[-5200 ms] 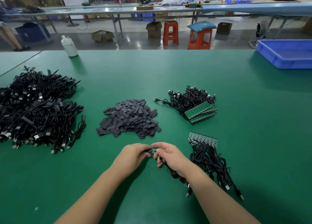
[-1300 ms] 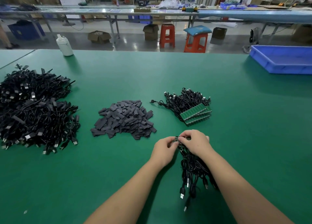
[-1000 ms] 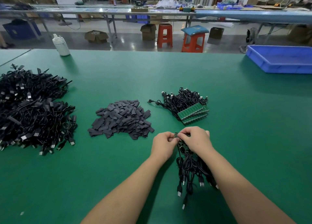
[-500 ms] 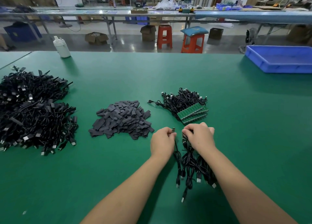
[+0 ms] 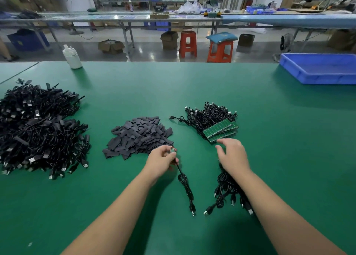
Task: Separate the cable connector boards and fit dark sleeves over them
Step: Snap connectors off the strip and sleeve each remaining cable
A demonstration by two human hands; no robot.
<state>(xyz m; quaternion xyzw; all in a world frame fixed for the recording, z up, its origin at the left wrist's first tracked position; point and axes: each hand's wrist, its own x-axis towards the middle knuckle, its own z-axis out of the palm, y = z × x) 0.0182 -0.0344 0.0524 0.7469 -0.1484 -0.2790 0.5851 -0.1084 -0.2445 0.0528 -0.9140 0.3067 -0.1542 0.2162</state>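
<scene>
The left hand (image 5: 161, 159) pinches one tiny green board (image 5: 172, 150) beside the sleeve pile (image 5: 139, 136) on the desk (image 5: 269, 139). The right hand (image 5: 232, 155) hovers, fingers apart. The board looks light and snappy; hold its edges.

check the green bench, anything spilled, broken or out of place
Nothing stands out. The sleeve pile, finished cable heap and uncut board strips sit in separate groups. The left hand pinches one separated board.
</scene>
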